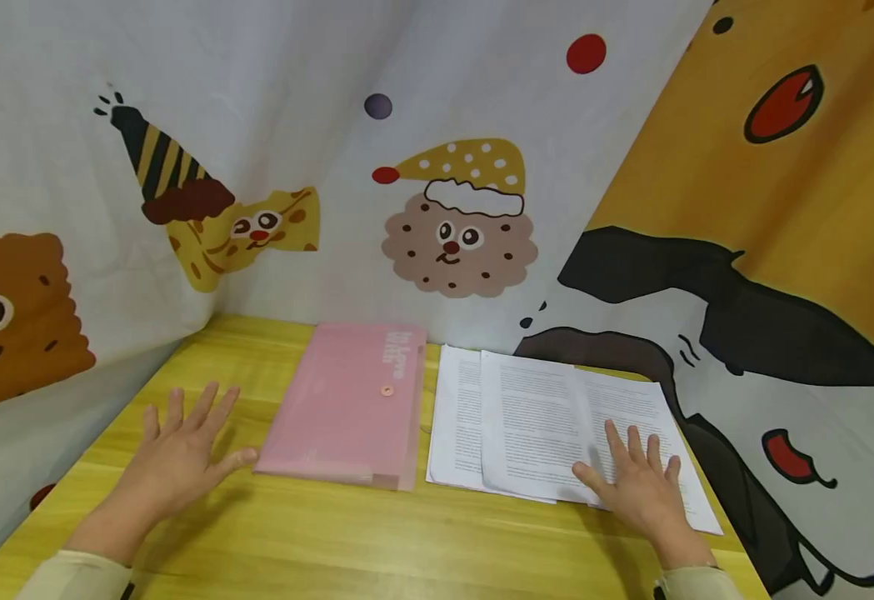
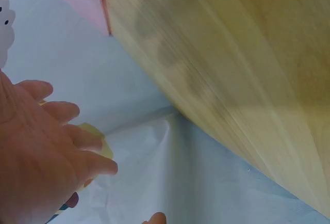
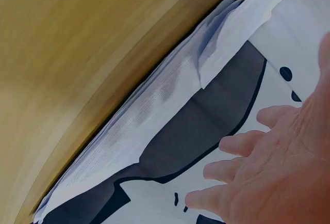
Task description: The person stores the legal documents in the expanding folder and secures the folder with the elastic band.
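The folder [image 1: 342,408] lies on the worktop [image 1: 377,542] between the left hand [image 1: 180,460] and right hand [image 1: 642,485], the papers [image 1: 530,425] close by the right. The 2 hands have fingers spread, holding nothing.

On the surface [image 1: 332,542], I see a folder [image 1: 339,417] lying left, with overlapping paper sheets [image 1: 530,425] just right of it; cloth [image 1: 294,108] hangs behind both. The left grip [image 1: 182,454] is left of the folder, the right grip [image 1: 642,483] over the sheets' right part.
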Motion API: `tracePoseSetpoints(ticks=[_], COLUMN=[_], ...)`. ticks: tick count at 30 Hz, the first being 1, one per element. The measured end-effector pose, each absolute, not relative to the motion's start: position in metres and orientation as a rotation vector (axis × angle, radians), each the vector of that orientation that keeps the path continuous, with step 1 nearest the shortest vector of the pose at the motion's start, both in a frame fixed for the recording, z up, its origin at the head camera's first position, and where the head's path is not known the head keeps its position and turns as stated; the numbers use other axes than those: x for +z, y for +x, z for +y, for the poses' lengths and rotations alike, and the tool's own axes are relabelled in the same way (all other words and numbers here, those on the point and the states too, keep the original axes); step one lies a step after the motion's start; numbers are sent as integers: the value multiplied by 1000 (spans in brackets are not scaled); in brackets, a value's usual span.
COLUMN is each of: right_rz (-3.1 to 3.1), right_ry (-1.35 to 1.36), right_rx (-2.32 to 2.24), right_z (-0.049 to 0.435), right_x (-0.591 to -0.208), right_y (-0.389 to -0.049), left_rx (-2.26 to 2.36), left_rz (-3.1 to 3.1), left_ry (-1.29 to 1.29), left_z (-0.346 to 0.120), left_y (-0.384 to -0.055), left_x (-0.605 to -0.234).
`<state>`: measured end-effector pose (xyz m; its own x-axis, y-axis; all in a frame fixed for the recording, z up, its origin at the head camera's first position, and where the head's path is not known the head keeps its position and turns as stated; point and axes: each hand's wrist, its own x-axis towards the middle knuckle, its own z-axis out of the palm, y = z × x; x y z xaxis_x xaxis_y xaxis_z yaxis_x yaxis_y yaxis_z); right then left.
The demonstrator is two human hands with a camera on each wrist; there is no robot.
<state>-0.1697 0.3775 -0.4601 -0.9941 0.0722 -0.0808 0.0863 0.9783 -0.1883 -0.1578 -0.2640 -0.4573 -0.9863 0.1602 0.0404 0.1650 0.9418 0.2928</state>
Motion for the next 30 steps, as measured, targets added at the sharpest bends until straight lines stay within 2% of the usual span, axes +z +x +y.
tracePoseSetpoints(ticks=[8, 19, 30], right_rz=[3096, 3108, 3188], right_ry=[119, 219, 56], right_rx=[-351, -621, -989], right_z=[371, 353, 333], right_x=[-462, -445, -436], right_y=[-171, -169, -164], left_rx=[-442, -676, -801], left_rz=[-3028, -2893, -2795], left_ry=[-291, -360, -398], left_z=[-259, -232, -202], left_y=[-158, -161, -159], left_x=[-454, -448, -463])
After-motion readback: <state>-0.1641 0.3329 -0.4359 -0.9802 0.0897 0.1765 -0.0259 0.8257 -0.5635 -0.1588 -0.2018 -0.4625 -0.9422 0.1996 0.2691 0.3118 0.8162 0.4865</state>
